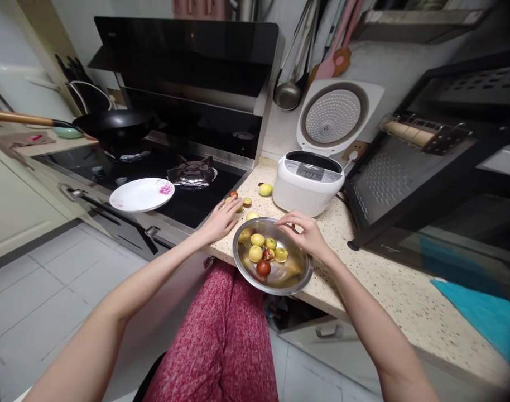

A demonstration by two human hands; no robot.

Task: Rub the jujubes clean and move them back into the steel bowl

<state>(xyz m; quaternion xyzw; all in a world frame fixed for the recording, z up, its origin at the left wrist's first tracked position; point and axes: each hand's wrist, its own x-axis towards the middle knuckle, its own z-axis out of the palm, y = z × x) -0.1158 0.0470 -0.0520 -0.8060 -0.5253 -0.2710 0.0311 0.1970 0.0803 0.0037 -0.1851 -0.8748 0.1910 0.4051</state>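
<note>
Steel bowl point(294, 259) sits at my curled right hand point(307, 234), can't tell if gripped, left hand point(220, 221) loosely spread over stray fruit point(233, 194), so I'm probably gathering, next needs gentle scooping.

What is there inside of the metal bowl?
Small round fruits, yellowish-green and reddish-brown, lie in the metal bowl. The right hand covers part of its upper-right side; anything behind it is hidden.

From my remote station I record a pale wall point(399, 70) behind the speckled bench point(389, 290), with a shelf point(418, 27) mounted at upper right. I note light grey floor tiles point(41, 312), a cream cabinet point(20, 206) at left and a handled drawer point(307, 336) under the bench.
</note>
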